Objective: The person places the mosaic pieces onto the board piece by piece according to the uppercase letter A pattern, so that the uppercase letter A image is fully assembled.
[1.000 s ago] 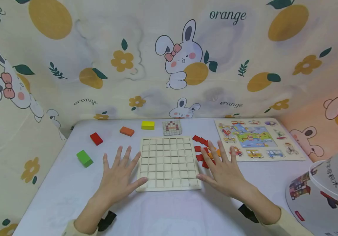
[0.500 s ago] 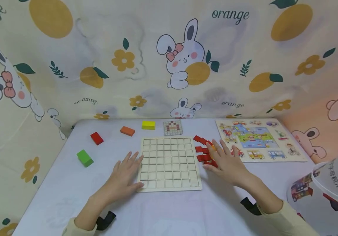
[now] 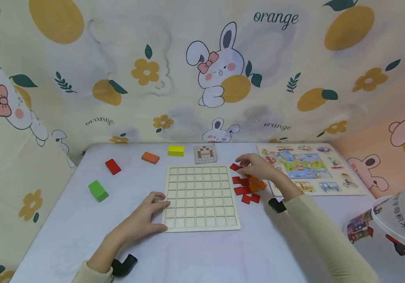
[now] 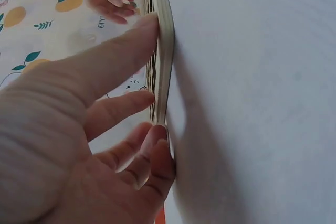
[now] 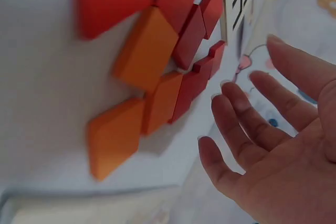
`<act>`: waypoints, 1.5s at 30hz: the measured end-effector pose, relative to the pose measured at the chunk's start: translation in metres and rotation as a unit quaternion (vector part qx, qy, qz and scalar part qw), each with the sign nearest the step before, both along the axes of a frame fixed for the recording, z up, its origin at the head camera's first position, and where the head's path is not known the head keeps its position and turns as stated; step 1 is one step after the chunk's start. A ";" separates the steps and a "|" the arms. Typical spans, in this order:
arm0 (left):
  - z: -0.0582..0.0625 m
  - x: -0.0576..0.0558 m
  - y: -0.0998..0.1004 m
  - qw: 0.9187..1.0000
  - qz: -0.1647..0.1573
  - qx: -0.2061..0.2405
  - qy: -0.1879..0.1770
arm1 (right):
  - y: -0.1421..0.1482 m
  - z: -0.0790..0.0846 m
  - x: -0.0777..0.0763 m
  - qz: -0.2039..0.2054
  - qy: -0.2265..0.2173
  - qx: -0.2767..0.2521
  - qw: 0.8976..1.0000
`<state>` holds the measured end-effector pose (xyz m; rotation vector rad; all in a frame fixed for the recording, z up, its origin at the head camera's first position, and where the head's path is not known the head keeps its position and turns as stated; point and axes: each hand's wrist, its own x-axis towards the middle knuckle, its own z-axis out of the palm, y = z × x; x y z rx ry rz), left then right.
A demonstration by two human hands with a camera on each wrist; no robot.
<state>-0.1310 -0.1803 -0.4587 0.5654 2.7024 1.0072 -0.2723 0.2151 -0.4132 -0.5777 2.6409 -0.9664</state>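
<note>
A pale wooden grid board (image 3: pixel 201 196) lies flat on the table. My left hand (image 3: pixel 140 218) holds its left edge, with the thumb near the front corner; in the left wrist view the fingertips of the left hand (image 4: pixel 105 145) curl at the board's rim (image 4: pixel 166 51). Right of the board lie thin red tiles (image 3: pixel 242 190) and orange tiles (image 3: pixel 253 186). Over the far end of these tiles hovers my right hand (image 3: pixel 257 166), fingers loosely bent. In the right wrist view, nothing is between the fingers of the right hand (image 5: pixel 278 135), which are apart from the red tiles (image 5: pixel 191 35).
A small pattern card (image 3: pixel 205 153) lies behind the board. Yellow (image 3: pixel 176 151), orange (image 3: pixel 150 157), red (image 3: pixel 113 166) and green (image 3: pixel 98 191) blocks spread to the left. A picture puzzle (image 3: pixel 306 169) lies back right, and a white bucket (image 3: pixel 393 224) stands front right.
My right hand has lifted and moved back and left over the tiles, its spread fingers now bent. The left hand has closed in on the board's left edge.
</note>
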 end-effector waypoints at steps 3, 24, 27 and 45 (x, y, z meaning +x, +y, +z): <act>-0.001 -0.001 -0.001 1.000 0.004 0.013 -0.006 | -0.006 -0.006 -0.015 -0.003 -0.018 0.006 1.000; -0.005 -0.001 -0.005 0.999 -0.006 0.031 0.000 | -0.022 -0.027 -0.034 -0.068 -0.007 0.031 0.997; -0.004 -0.001 -0.005 1.000 -0.007 0.029 0.001 | -0.023 -0.028 -0.035 -0.075 -0.002 0.026 0.997; -0.005 -0.003 -0.004 0.999 -0.004 0.031 -0.006 | -0.090 -0.022 -0.038 0.025 -0.027 -0.165 0.986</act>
